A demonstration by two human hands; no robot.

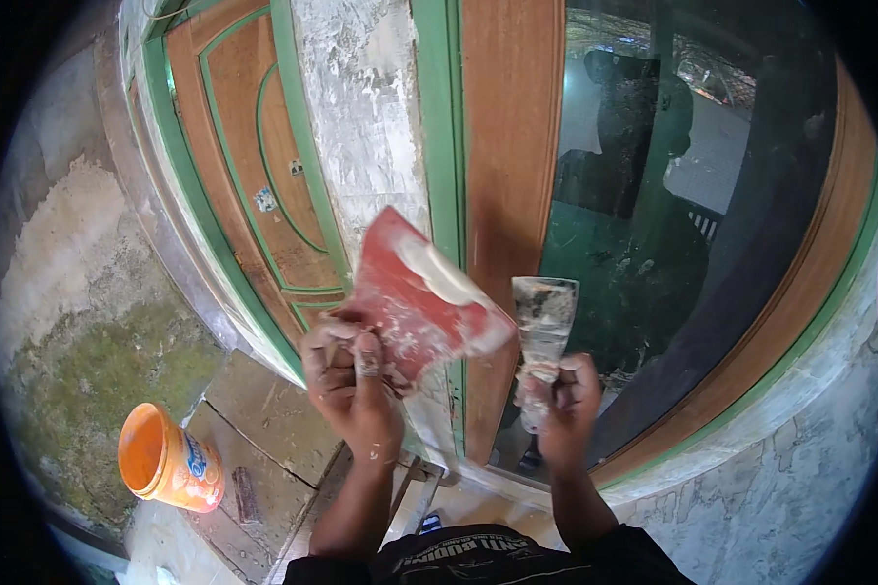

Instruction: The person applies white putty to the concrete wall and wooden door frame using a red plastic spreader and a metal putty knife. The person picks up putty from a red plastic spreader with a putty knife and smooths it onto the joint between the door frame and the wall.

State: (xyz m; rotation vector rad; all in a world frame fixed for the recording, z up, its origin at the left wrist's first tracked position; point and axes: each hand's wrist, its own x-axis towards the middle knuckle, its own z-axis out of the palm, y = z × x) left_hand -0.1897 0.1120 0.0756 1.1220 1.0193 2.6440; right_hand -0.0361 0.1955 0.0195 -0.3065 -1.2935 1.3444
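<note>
My left hand [356, 385] grips a red, curved plastic spreader [410, 312] streaked with white, a thick dab of pale paste lying along its upper right part. Just right of it, my right hand [566, 395] is closed on a metal putty knife [544, 304], blade up and smeared with paste and dark marks. Both tools are held in front of a pillar [356, 127] patched in white and grey, edged by a green frame [441, 127] and a brown wooden window frame [507, 117].
A paneled wooden door [249, 166] with green trim stands at the left. A dark glass pane [634, 224] with reflections is at the right. An orange bucket [151, 458] sits low left on worn paving [263, 419], near a mossy, stained wall [88, 302].
</note>
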